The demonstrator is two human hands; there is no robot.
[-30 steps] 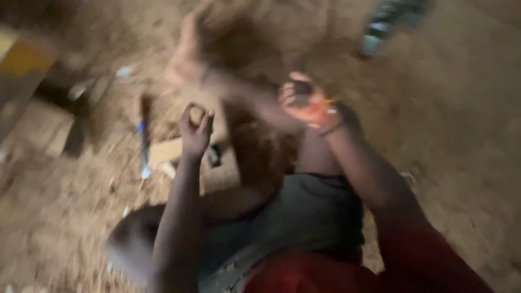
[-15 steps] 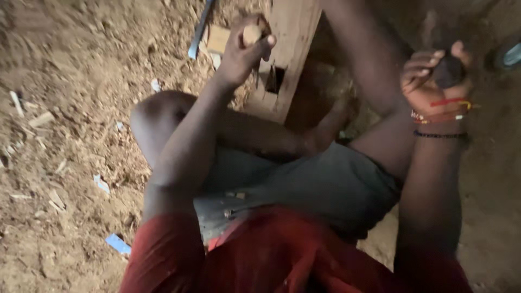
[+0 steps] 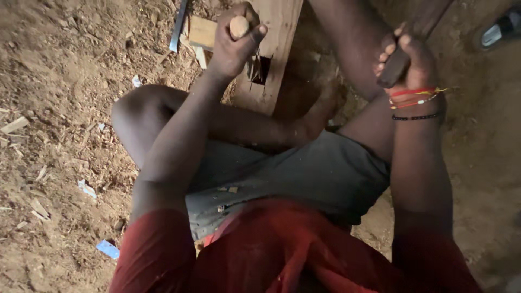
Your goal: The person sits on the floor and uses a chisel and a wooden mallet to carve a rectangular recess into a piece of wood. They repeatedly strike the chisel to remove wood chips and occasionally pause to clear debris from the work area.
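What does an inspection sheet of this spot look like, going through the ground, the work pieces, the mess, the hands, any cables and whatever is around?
Surface: bare earth floor, strewn with wood chips and shavings.
Job's things: wooden plank with a dark rectangular slot cut in it; pale wooden handle, upright at the slot; dark tool, blurred.
Clutter: small wood block beside the plank, metal strip, blue scraps.
Hands: left hand closed on the wooden handle; right hand closed on the dark tool, bracelets at the wrist.
Cables: nothing seen.
Surroundings: a sandal at the top right edge.
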